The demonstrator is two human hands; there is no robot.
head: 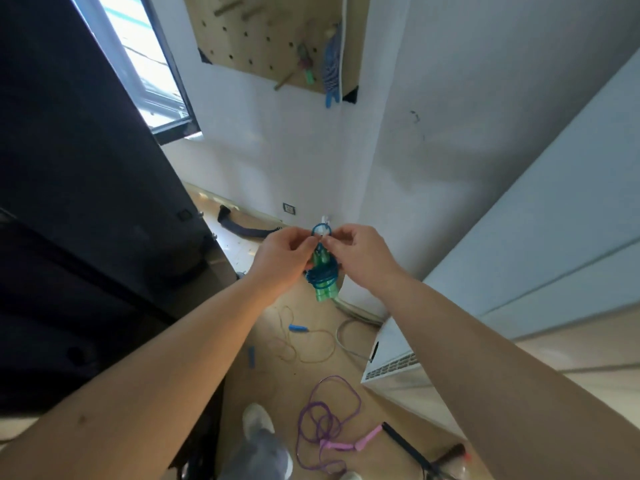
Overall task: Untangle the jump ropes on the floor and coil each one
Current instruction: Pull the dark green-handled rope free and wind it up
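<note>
I hold a blue jump rope with green see-through handles point(323, 277) up in front of me, its cord wound around the two handles. My left hand point(282, 256) grips the handles and cord from the left. My right hand point(360, 252) pinches a small loop of the blue cord at the top. On the wooden floor below lies a thin tan rope with blue handles point(298, 329), spread loosely. Nearer my feet a purple rope with pink handles point(325, 424) lies in loose tangled loops.
A white box-shaped appliance point(391, 358) stands on the floor at right with a grey cable beside it. Dark furniture point(86, 237) fills the left. A wooden pegboard point(277, 39) hangs on the wall with a coiled blue rope point(330, 67) on it. My foot point(258, 420) is at the bottom.
</note>
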